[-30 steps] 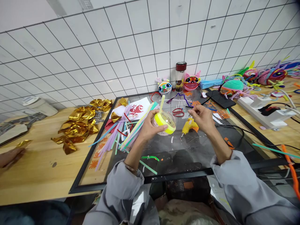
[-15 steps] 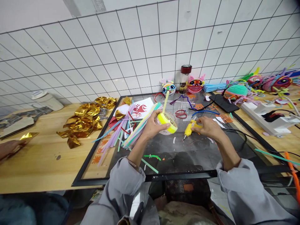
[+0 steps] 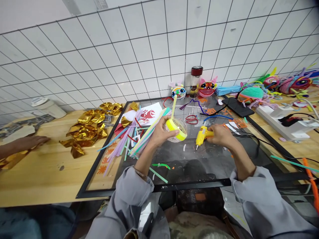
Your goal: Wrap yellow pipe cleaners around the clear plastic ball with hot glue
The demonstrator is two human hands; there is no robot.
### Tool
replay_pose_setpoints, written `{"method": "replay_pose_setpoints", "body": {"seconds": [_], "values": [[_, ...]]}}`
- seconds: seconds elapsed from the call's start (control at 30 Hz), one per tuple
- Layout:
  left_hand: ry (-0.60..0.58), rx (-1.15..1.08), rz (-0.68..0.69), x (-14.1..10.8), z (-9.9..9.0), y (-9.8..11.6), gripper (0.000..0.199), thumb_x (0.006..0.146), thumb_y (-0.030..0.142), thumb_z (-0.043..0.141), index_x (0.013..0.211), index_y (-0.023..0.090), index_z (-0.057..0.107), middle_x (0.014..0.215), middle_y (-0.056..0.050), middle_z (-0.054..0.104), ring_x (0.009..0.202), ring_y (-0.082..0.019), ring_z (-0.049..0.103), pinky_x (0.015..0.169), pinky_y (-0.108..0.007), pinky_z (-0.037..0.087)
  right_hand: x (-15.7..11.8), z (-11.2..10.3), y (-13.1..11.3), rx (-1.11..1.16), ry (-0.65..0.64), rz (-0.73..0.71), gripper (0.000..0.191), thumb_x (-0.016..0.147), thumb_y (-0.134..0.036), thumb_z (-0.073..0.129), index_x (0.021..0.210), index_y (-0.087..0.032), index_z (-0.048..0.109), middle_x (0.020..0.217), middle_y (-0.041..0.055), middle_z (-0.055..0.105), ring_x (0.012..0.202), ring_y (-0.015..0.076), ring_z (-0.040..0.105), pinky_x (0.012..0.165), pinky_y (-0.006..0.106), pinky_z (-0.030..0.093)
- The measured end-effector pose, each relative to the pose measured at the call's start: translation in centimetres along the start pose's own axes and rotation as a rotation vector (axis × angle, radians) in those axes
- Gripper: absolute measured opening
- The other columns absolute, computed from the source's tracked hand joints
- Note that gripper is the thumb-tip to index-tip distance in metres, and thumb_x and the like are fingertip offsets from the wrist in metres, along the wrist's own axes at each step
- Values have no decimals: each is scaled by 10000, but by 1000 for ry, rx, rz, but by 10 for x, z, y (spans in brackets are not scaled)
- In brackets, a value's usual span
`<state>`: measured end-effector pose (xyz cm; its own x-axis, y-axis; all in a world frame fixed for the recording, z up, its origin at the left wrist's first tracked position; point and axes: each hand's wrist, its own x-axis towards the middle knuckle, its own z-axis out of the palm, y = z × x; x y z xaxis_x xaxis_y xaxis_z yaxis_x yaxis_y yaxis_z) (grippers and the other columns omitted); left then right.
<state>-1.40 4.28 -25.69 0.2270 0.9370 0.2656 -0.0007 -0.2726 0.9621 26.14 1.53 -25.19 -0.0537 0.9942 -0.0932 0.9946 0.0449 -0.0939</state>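
Observation:
My left hand (image 3: 161, 132) grips a clear round container (image 3: 183, 127) wrapped in bright yellow strips (image 3: 175, 129); one yellow strip end sticks up from it. To the right, my right hand (image 3: 219, 135) is closed around the handle of a yellow glue gun (image 3: 202, 135), whose nozzle points down toward the dark glass panel. Between container and gun, a small white scrap (image 3: 184, 147) lies on the glass. A bundle of pastel pipe cleaners (image 3: 144, 137) is just left of my left hand.
Gold foil (image 3: 91, 124) lies at left, near another person's hand (image 3: 32, 141). Behind stand a bottle (image 3: 195, 81) and two decorated faces (image 3: 178, 91). A black phone (image 3: 239, 107), a white power strip (image 3: 281, 122) and cables are at right. Red scissors (image 3: 191, 119) lie mid-table.
The glue gun's body has turned slightly more upright in my right hand. At left, the other person's hand has moved right and inward over the table.

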Motion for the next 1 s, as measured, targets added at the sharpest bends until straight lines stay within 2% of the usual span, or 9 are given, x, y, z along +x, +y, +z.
{"method": "replay_pose_setpoints", "body": {"seconds": [0.07, 0.17, 0.3, 0.4, 0.5, 0.63, 0.8, 1.0], "values": [[0, -8, -8, 0, -1, -1, 670, 526, 331, 870, 1086, 176, 536, 1157, -74, 639, 1105, -232, 583, 990, -341, 442, 0, 1, -1, 95, 60, 38, 368, 690, -311, 667, 1017, -141, 681, 931, 129, 719, 866, 291, 670, 674, 323, 423], [-3, -2, -11, 0, -1, 0, 673, 524, 345, 873, 1084, 179, 538, 1159, -70, 642, 1104, -231, 584, 999, -342, 441, 1, 2, -1, 318, 233, 83, 342, 660, -346, 651, 944, -155, 640, 783, 67, 681, 710, 233, 621, 616, 301, 388], [-11, 24, -3, 0, 0, 2, 667, 535, 364, 871, 1094, 177, 558, 1120, -60, 644, 1104, -236, 580, 994, -342, 445, 7, -8, -6, 586, 441, 54, 257, 678, -440, 600, 758, -206, 532, 666, 9, 582, 597, 165, 513, 558, 281, 347], [-36, 29, -1, 1, -1, 0, 680, 545, 367, 873, 1115, 179, 554, 1148, -66, 636, 1108, -238, 582, 1003, -353, 444, 15, -25, -18, 522, 607, 7, 332, 654, -496, 629, 686, -238, 423, 653, -3, 513, 597, 158, 459, 553, 289, 309], [-61, 47, 6, 1, -2, -3, 679, 552, 378, 873, 1120, 182, 556, 1181, -72, 625, 1112, -240, 579, 1005, -356, 439, 23, -37, -33, 442, 773, -72, 332, 643, -429, 628, 686, -252, 350, 689, -7, 470, 631, 160, 442, 573, 297, 314], [-77, 45, -24, 1, -4, -3, 711, 543, 379, 875, 1139, 180, 543, 1227, -86, 616, 1135, -249, 573, 1010, -359, 436, 26, -28, -45, 447, 935, -141, 266, 673, -340, 576, 709, -258, 325, 712, -9, 449, 655, 167, 446, 582, 299, 341], [-120, 87, -6, 0, -6, -2, 705, 546, 383, 878, 1139, 174, 560, 1213, -83, 618, 1159, -256, 557, 1023, -349, 413, 21, -9, -46, 452, 1038, -169, 208, 701, -292, 569, 731, -257, 366, 702, -15, 454, 661, 176, 465, 594, 301, 365], [-170, 123, -25, -1, -6, 1, 694, 537, 379, 879, 1119, 168, 565, 1180, -72, 609, 1131, -246, 555, 1000, -326, 407, 19, -8, -47, 446, 1038, -192, 233, 713, -248, 575, 721, -257, 342, 720, -6, 473, 684, 178, 471, 616, 302, 366]]}}
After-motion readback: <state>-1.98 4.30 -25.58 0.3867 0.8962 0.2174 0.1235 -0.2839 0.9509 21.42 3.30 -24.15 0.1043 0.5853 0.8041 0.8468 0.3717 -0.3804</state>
